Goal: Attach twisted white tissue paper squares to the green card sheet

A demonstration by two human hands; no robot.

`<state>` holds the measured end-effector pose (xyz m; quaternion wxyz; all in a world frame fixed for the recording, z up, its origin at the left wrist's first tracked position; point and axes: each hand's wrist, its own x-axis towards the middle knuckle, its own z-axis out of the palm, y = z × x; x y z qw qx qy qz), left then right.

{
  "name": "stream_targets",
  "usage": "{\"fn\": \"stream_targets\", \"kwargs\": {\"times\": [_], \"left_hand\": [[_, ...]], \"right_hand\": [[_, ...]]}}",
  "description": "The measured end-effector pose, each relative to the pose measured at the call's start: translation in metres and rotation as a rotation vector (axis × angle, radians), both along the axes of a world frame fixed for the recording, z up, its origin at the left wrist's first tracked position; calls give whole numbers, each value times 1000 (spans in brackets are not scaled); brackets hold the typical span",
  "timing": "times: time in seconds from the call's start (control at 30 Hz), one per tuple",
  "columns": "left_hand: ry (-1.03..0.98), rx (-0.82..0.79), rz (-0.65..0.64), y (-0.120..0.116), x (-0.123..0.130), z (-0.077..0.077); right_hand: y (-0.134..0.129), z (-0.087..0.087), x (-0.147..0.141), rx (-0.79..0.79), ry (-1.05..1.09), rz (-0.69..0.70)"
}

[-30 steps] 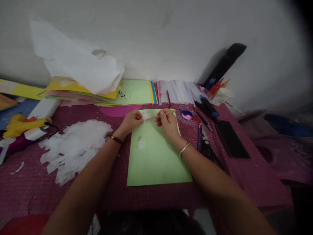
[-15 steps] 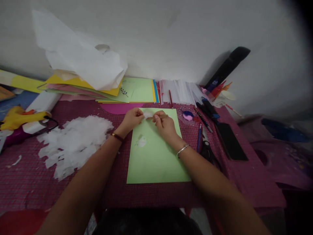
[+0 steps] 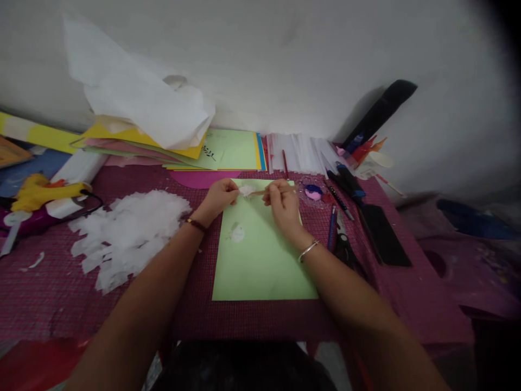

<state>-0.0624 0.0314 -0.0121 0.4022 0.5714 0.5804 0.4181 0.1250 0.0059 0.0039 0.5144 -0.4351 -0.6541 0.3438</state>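
There's the worktop, a light-green sheet partly covered by the right hand, whose fingers pinch a flat stick, hiding its middle! Left hand meets a blurred white scrap at the stick's tip; gripping it, can't tell.

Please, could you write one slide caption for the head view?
Right hand holding a stick over green paper, left hand nearby, white scraps piled beside.

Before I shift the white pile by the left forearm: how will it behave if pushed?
The white pile will likely scatter rather than slide as one: its pieces look loose and overlapping. They're probably light and floppy, since they look thin. Rolling seems unlikely: the heap lies low and spread on the checked tablecloth.
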Motion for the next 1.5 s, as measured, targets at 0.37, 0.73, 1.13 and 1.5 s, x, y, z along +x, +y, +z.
{"fn": "stream_targets", "kwargs": {"times": [0.37,0.73,1.13,1.5], "left_hand": [[-38,-132,-183,-27,-9,34],[118,-222,-282,-74,-1,45],[-445,-64,123,-60,28,57],[-749,-87,19,-59,30,47]], "right_hand": [[26,-6,6,-578,603,-32],[26,-1,8,-546,574,104],[-9,18,-11,-334,487,414],[-6,16,-8,-500,678,416]]}}
